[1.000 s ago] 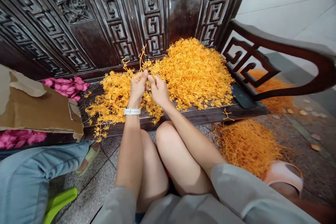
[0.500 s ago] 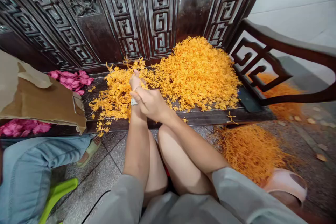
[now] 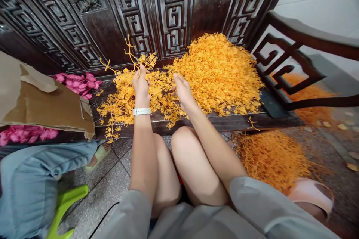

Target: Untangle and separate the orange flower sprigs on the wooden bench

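Observation:
Yellow-orange plastic sprigs with small flower shapes lie on a dark wooden bench (image 3: 218,121). The large heap (image 3: 224,74) is at the right, and a looser pile (image 3: 123,93) spreads at the left. My left hand (image 3: 141,84), with a white band at its wrist, is closed on a branching yellow sprig (image 3: 130,50) above the looser pile. Its thumb points up. My right hand (image 3: 182,89) is apart from it, beside the large heap, with its fingers spread. Nothing shows in it.
An open cardboard box (image 3: 53,104) stands at the left beside pink flowers (image 3: 80,85). A person in jeans (image 3: 30,179) sits there by a green stool (image 3: 66,209). Orange stems (image 3: 273,157) lie on the floor. A dark phone-like slab (image 3: 273,102) rests near the armrest (image 3: 316,37).
My hands were together, the right crossing over the left wrist. The right has moved away to the right and opened. The sprig in my left hand now shows upright. The view has shifted slightly.

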Demonstrator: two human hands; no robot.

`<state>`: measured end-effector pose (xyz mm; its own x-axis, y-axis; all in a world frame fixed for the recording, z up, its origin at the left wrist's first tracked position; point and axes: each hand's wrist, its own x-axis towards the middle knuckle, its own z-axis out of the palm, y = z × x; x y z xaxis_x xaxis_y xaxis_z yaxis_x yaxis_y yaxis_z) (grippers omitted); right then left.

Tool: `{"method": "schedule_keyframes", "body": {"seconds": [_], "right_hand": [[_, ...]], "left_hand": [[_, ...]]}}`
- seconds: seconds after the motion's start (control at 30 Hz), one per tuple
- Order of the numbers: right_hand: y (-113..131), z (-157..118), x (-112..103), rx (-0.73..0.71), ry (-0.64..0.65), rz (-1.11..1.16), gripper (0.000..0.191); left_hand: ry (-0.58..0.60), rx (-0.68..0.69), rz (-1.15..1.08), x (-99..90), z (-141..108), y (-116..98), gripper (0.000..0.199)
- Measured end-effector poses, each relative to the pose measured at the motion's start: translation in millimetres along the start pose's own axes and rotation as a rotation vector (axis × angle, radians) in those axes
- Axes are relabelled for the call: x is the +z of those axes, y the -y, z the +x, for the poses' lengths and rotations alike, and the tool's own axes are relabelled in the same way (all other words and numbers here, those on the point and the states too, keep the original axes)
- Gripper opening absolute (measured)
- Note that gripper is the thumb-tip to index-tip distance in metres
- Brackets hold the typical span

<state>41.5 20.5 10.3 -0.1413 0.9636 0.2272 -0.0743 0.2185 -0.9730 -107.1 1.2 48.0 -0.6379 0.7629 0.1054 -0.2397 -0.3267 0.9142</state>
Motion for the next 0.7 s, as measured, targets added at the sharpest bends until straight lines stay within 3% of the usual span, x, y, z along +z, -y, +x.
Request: {"method": "schedule_keyframes", "body": {"seconds": [0.17, 0.3, 0.43, 0.5, 0.6, 0.7], "right_hand": [[10, -13, 15, -0.205, 0.016, -0.222, 0.055], [21, -21, 11, -0.273, 0.091, -0.291, 0.04], [16, -16, 2, -0.273, -0.015, -0.341, 0.038], [16, -15, 2, -0.299, -0.033, -0.331, 0.04], [31, -25, 8, -0.388, 0.017, -0.298, 0.039], [60, -47, 15, -0.493, 0.112, -0.222, 0.039]], "left_hand": [[0.142, 0.02, 0.092, 14.3, -6, 9, 0.059], [0.239, 0.034, 0.128, 24.8, -17, 16, 0.061], [0.304, 0.089, 0.249, 27.2, -21, 21, 0.058], [0.263, 0.167, 0.282, 27.2, -17, 23, 0.056], [0.107, 0.249, 0.256, 25.2, -4, 26, 0.056], [0.023, 0.197, 0.212, 17.0, 11, 30, 0.06]]}}
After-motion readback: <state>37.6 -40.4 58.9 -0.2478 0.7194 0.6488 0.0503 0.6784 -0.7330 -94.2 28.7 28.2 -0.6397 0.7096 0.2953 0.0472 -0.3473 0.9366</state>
